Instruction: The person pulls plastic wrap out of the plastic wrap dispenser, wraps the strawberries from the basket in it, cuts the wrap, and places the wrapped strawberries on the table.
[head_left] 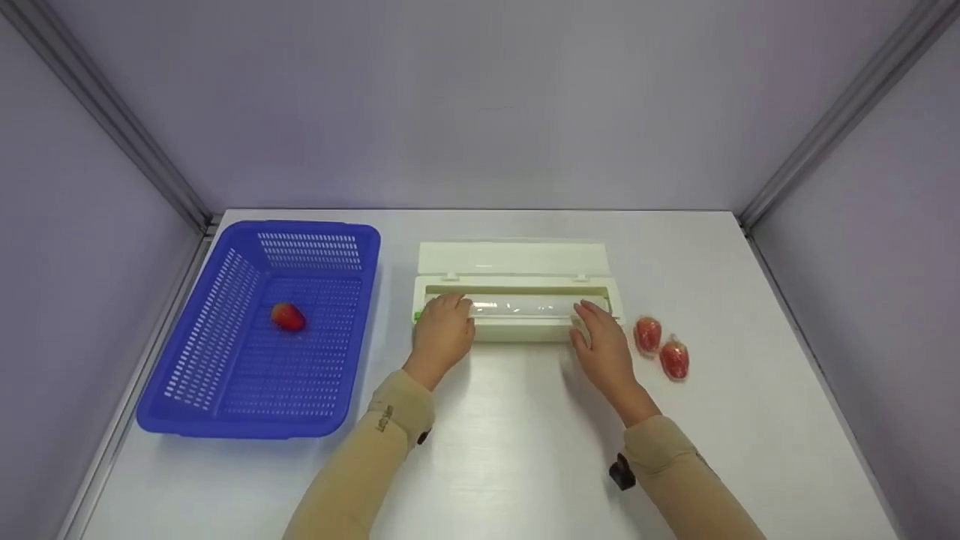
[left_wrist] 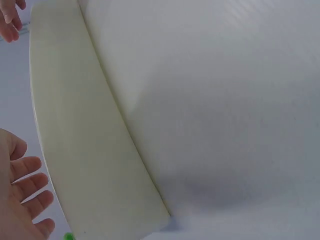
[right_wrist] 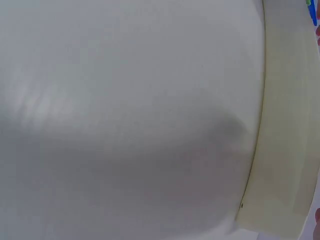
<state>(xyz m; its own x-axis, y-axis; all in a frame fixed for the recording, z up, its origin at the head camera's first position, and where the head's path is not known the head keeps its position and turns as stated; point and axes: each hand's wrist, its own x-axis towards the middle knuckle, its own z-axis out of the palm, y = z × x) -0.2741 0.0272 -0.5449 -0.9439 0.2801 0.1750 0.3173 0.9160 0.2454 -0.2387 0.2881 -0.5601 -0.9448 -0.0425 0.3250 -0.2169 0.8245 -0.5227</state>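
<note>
A pale cream cling film dispenser (head_left: 517,331) stands on the table with its lid (head_left: 514,259) tipped back. Inside lies a roll of clear film (head_left: 529,305). My left hand (head_left: 444,330) is over the dispenser's left end, its fingers loosely bent at the front rim. Over the right end is my right hand (head_left: 606,356), thumb and fingers spread apart. The left wrist view shows the left hand (left_wrist: 25,192) with relaxed fingers and nothing visible in them. Mostly the dispenser's front wall (right_wrist: 285,120) shows in the right wrist view; that hand is almost out of frame.
To the left sits a blue plastic basket (head_left: 352,330) holding one red fruit, like a strawberry (head_left: 288,316). Two similar red fruits (head_left: 647,334) wrapped in clear film lie right of the dispenser. Walls enclose the white table (head_left: 510,465) at the back and sides.
</note>
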